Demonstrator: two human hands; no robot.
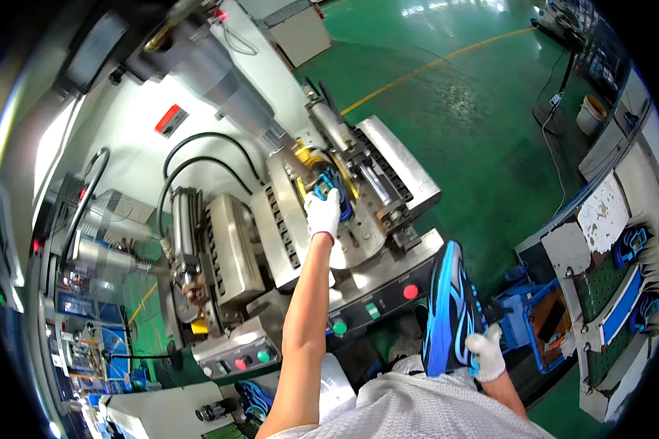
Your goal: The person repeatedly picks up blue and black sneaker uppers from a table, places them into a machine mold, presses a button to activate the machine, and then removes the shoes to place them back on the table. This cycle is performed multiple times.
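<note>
My left hand [324, 212], in a white glove, reaches forward to a blue shoe [343, 206] set in the press and grips its near side. A metal press ram [293, 162] comes down on or just behind that shoe, and its far part is partly hidden. Yellow parts [305, 155] show around it. At lower right my right hand [485, 353], also gloved, holds a blue and black sneaker [452, 311] near its heel end, toe pointing away and sole edge to the left. That sneaker is close to my body, apart from the machine.
The machine front carries a red button [411, 292] and a green button [340, 328]. Another metal press station [231, 249] stands to the left. A rack [615, 314] with more blue shoes is at right, beside a blue crate [545, 322]. Another blue shoe [255, 401] lies below.
</note>
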